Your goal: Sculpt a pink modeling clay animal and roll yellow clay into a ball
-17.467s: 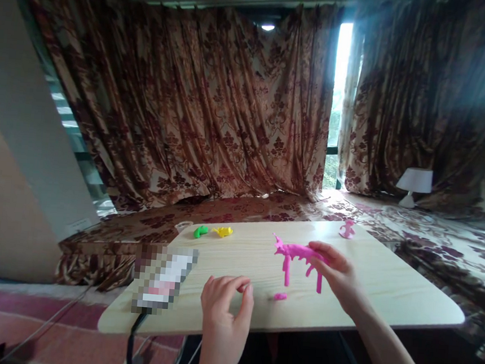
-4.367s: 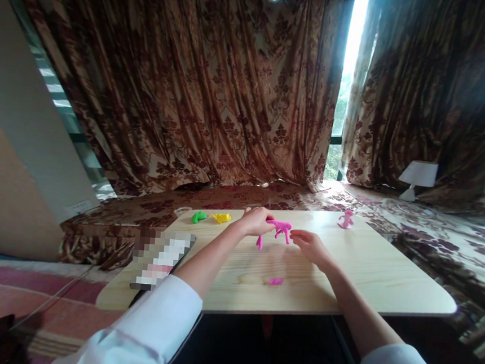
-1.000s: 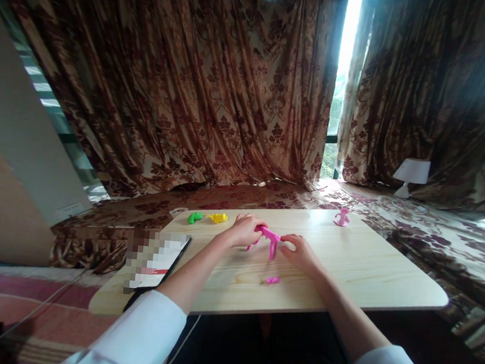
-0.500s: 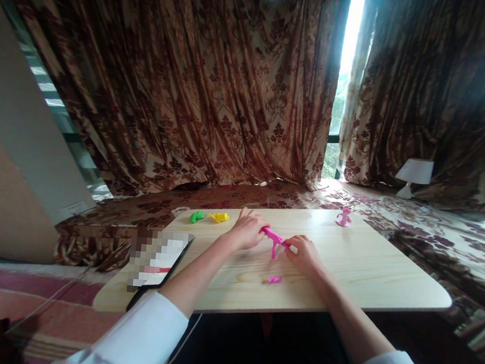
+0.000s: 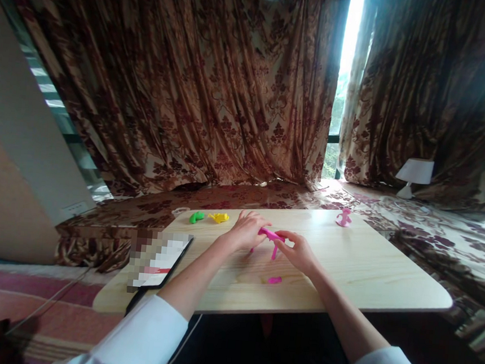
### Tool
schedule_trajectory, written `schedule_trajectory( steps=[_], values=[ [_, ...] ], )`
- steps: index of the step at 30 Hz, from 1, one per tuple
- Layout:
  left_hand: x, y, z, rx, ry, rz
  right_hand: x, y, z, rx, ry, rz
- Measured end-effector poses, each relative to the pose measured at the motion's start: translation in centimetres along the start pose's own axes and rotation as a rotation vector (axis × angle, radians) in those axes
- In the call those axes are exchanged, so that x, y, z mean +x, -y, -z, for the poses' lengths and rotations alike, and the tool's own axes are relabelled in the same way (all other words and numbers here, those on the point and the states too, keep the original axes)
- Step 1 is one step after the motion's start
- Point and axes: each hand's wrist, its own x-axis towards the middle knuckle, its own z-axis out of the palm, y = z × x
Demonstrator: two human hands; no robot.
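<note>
A bright pink toy gun (image 5: 272,235) is held level between my two hands, just above the table. My left hand (image 5: 247,229) is closed around its left end, hiding that part. At the other end, my right hand (image 5: 296,250) has its thumb and fingers pinched on the toy. Two slim pink parts point down from the toy, one by the left fingers and one near the right hand. A small pink piece (image 5: 274,280) lies on the table below, close to the front edge, with something yellowish beside it that is too small to make out.
Green (image 5: 197,217) and yellow (image 5: 219,218) toy pieces lie at the back left of the wooden table (image 5: 370,272). At the back right stands a pink figure (image 5: 343,217). A tablet (image 5: 163,263), partly blurred out, rests on the left side, under my left forearm's outer edge.
My right hand has shifted a little left and up along the toy gun, covering its right end. The toy has turned slightly, so a second downward part shows by my left hand.
</note>
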Motion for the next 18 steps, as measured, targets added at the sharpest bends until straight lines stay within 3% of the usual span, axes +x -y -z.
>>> schedule_trajectory(
  steps=[5,9,13,18],
  values=[
    [-1.9,4.8,0.4,-0.164,-0.112,0.206,0.0,-0.4,0.0,0.076,-0.01,-0.033],
    [-3.3,7.4,-1.8,-0.332,-0.052,0.308,0.0,-0.4,0.5,0.145,0.0,-0.067],
    [-2.9,6.4,-4.2,-0.51,0.015,0.294,-0.1,0.1,0.8,0.209,0.005,-0.075],
    [-2.2,4.2,-4.4,-0.661,-0.011,0.307,-0.1,0.6,1.0,0.268,0.013,-0.088]
  ],
)
